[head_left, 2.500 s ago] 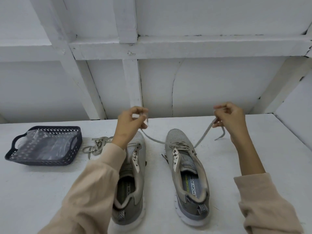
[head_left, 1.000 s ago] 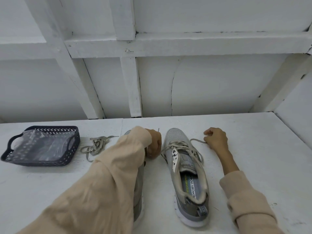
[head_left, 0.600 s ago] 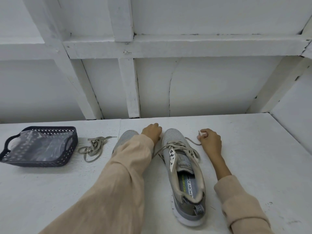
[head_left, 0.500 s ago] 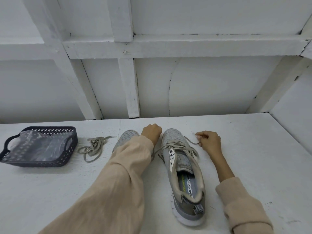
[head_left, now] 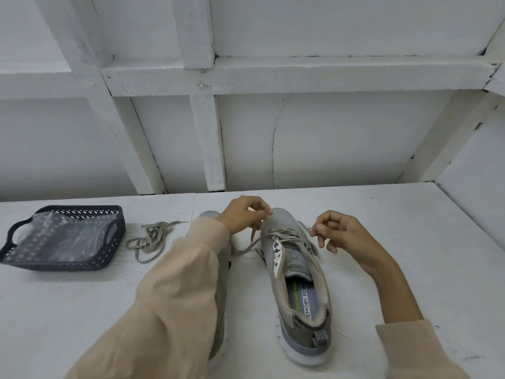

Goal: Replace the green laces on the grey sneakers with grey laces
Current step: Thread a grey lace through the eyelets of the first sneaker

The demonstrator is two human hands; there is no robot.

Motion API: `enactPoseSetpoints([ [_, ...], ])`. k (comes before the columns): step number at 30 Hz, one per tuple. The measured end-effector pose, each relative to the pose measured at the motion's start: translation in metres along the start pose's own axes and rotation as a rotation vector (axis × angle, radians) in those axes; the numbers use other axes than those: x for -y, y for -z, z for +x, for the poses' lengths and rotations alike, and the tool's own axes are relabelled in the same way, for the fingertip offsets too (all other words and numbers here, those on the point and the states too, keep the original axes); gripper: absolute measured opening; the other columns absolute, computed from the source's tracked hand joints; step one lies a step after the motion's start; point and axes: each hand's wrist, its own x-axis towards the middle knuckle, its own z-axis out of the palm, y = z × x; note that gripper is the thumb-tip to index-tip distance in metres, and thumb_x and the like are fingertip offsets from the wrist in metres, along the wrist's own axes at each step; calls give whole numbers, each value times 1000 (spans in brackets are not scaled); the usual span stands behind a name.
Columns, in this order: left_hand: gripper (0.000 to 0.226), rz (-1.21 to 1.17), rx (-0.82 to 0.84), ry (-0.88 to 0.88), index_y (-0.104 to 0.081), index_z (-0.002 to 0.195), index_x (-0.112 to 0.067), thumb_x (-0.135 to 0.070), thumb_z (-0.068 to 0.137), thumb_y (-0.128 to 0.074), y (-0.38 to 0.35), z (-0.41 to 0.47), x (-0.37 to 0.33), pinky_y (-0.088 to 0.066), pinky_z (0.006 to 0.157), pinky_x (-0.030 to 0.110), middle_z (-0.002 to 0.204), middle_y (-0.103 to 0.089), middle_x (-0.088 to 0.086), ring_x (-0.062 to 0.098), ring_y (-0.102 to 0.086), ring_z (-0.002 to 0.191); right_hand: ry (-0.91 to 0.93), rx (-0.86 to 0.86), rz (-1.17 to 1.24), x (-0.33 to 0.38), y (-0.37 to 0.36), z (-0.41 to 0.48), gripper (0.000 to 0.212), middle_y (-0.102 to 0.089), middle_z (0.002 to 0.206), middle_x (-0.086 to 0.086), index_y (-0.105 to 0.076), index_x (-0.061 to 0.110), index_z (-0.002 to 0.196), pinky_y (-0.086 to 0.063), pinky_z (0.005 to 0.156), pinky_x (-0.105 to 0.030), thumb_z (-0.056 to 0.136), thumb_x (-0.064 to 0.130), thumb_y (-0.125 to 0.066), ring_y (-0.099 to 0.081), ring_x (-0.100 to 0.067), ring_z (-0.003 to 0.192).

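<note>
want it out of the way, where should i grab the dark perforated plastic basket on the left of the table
Grip the dark perforated plastic basket by the cut-out handle in its right end wall, coming from the right and above, fingers hooked through the opening. A crumpled clear plastic bag fills the inside, so pinching a side wall looks less sure.
</note>
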Motion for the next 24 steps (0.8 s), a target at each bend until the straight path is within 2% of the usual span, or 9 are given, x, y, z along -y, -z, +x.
enactPoseSetpoints([
  [3,19,-14,192,-112,-70,89,-15,1,91,-60,0,-25,-5,-47,61,18,67,-65,-11,4,-56,57,32,3,5,0,-1,-11,4,-70,84,-16,-61,-2,94,-40,49,-22,92,-2,-58,-56,-16,61],
  [5,15,0,256,-159,-72,97,-13,-3,92,-62,-3,-33,-2,-46,65,17,76,-70,-11,3,-56,63,41,9,-35,-1,-2,-15,9,-71,84,-16,-65,-2,98,-41,49,-21,90,-3,-60,-57,-16,62],
  [8,18,65,190,-223,-73,95,-24,-9,91,-65,-10,-36,4,-47,68,22,93,-74,2,4,-55,67,56,15,-98,-2,-9,-19,13,-72,79,-11,-70,2,97,-41,49,-21,90,-3,-61,-58,-16,63],
  [10,20,111,154,-252,-72,92,-30,-11,91,-66,-14,-36,3,-46,68,20,89,-73,-4,1,-56,67,83,-17,-119,-3,-14,-19,12,-72,78,-8,-71,5,94,-39,49,-20,91,-1,-61,-57,-17,63],
  [12,20,154,154,-254,-72,92,-28,-9,91,-65,-16,-37,2,-42,65,12,80,-69,-16,-7,-55,64,105,-49,-139,-2,-19,-18,11,-72,78,-7,-71,8,92,-37,48,-19,91,2,-62,-55,-16,62],
  [16,16,239,148,-242,-73,97,-21,-10,92,-64,-16,-38,2,-42,64,10,80,-67,-19,-8,-55,63,130,-89,-202,-4,-22,-18,12,-68,66,6,-72,10,89,-40,52,-11,90,2,-63,-54,-13,59],
  [20,16,280,142,-233,-73,95,-21,-9,90,-64,-15,-41,4,-44,65,10,88,-72,-13,-6,-58,66,143,-131,-332,-10,-19,-16,18,-69,69,7,-73,20,84,-49,65,-17,89,5,-65,-56,-10,58],
  [22,14,284,145,-229,-74,94,-20,-10,89,-64,-14,-42,5,-45,67,11,96,-74,-6,-2,-60,70,135,-130,-340,-13,-18,-15,19,-69,70,6,-73,21,83,-49,67,-19,89,5,-65,-56,-11,58],
  [24,13,281,143,-223,-74,93,-17,-9,88,-65,-13,-43,6,-45,66,11,96,-75,-5,1,-62,72,133,-134,-345,-14,-18,-16,19,-69,69,8,-73,21,83,-49,66,-18,89,4,-65,-56,-10,58],
])
